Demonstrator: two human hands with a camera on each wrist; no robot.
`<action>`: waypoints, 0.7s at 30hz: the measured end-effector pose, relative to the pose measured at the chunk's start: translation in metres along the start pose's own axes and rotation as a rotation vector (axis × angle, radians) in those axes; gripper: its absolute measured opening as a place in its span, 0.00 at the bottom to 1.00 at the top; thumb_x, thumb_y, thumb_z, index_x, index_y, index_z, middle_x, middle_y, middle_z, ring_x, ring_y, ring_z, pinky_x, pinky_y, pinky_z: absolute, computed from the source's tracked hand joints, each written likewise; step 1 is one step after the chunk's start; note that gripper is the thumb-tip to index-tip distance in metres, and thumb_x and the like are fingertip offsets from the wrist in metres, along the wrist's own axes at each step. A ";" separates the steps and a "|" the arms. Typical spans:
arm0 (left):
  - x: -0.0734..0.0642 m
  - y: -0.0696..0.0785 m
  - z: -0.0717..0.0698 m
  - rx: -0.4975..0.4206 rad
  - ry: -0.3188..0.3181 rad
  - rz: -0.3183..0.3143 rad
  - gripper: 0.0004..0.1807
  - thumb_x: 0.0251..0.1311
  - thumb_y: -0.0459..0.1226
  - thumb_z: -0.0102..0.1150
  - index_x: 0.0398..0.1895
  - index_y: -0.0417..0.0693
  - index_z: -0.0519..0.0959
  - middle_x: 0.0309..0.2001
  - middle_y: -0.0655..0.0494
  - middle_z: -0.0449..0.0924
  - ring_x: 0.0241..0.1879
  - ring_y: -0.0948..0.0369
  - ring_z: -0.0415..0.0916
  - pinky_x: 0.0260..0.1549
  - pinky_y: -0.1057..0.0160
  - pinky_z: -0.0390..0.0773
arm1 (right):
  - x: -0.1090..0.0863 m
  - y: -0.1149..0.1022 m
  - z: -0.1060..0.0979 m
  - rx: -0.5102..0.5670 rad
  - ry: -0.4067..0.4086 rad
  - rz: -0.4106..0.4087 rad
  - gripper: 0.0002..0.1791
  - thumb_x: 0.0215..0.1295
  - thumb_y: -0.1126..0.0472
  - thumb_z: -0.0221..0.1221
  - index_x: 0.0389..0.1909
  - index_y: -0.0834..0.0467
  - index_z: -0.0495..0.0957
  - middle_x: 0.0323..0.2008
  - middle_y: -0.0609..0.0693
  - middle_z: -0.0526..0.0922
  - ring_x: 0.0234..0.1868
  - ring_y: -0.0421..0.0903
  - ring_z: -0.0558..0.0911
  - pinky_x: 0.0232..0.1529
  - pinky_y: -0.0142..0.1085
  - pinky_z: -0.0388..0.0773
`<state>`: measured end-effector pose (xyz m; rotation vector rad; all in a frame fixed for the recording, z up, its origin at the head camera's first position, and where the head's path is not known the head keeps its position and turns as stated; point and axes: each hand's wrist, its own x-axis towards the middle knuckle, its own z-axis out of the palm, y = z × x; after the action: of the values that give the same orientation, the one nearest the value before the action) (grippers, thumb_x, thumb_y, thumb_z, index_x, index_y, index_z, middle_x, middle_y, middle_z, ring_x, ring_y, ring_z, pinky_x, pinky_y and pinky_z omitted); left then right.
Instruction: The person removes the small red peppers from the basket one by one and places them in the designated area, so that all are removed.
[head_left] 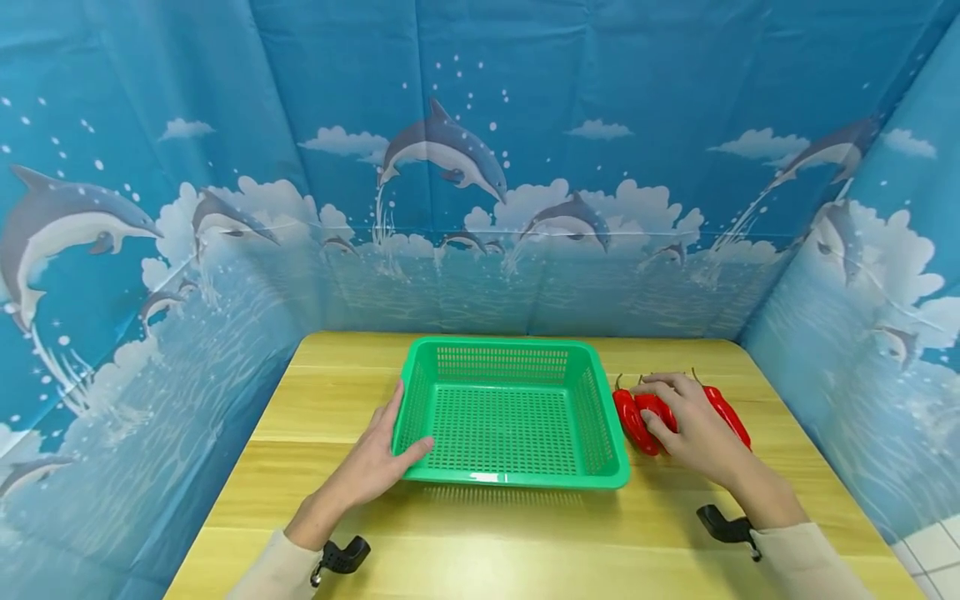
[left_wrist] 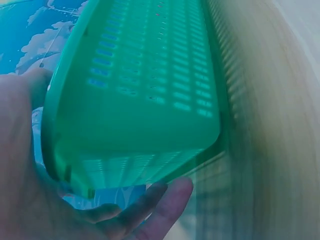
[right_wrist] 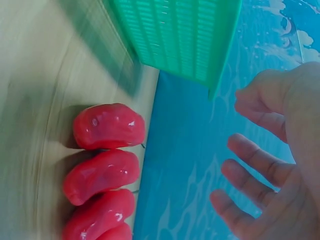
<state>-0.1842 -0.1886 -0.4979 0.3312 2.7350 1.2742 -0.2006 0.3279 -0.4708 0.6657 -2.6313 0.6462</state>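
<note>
A green perforated plastic basket (head_left: pixel 517 481) sits on the wooden table, with nothing inside it. My left hand (head_left: pixel 371 462) grips its left side near the front corner, thumb over the rim and fingers along the outer wall, as the left wrist view also shows. To the right of the basket lie several glossy red peppers (head_left: pixel 633 423) in a row, stems pointing to the back. Above them hovers my right hand (head_left: pixel 693 429), its fingers loosely bent and apart, hiding some of the row. In the right wrist view a gap separates those fingers from the peppers (right_wrist: pixel 110 126).
The wooden table (head_left: pixel 480 554) ends at a blue dolphin-print sheet (head_left: pixel 480 283) that hangs behind it and along both sides. Black wrist mounts (head_left: pixel 347 556) are strapped to both forearms. White floor tiles (head_left: pixel 933 550) show at the lower right.
</note>
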 end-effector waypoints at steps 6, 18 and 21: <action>-0.002 -0.001 -0.008 0.044 0.033 0.005 0.60 0.84 0.65 0.63 1.00 0.64 0.35 0.96 0.35 0.47 0.90 0.30 0.61 0.83 0.20 0.66 | -0.003 -0.005 0.002 -0.005 0.000 -0.004 0.20 0.75 0.70 0.74 0.65 0.57 0.88 0.72 0.66 0.80 0.71 0.70 0.76 0.64 0.71 0.77; -0.005 0.003 -0.023 0.178 0.082 0.025 0.56 0.84 0.65 0.61 1.01 0.63 0.42 0.97 0.41 0.48 0.88 0.31 0.67 0.79 0.20 0.72 | -0.002 -0.021 0.003 -0.029 -0.014 -0.042 0.24 0.73 0.68 0.77 0.67 0.56 0.87 0.72 0.63 0.81 0.71 0.67 0.78 0.63 0.71 0.83; -0.004 0.005 -0.025 0.242 0.112 0.044 0.55 0.84 0.63 0.62 1.01 0.62 0.44 0.97 0.42 0.48 0.91 0.31 0.59 0.80 0.16 0.67 | -0.003 -0.026 0.005 -0.046 0.008 -0.058 0.24 0.72 0.65 0.79 0.67 0.55 0.87 0.73 0.62 0.81 0.72 0.66 0.79 0.62 0.70 0.84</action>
<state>-0.1839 -0.2047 -0.4779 0.3520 2.9998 0.9990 -0.1859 0.3063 -0.4676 0.7213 -2.6013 0.5688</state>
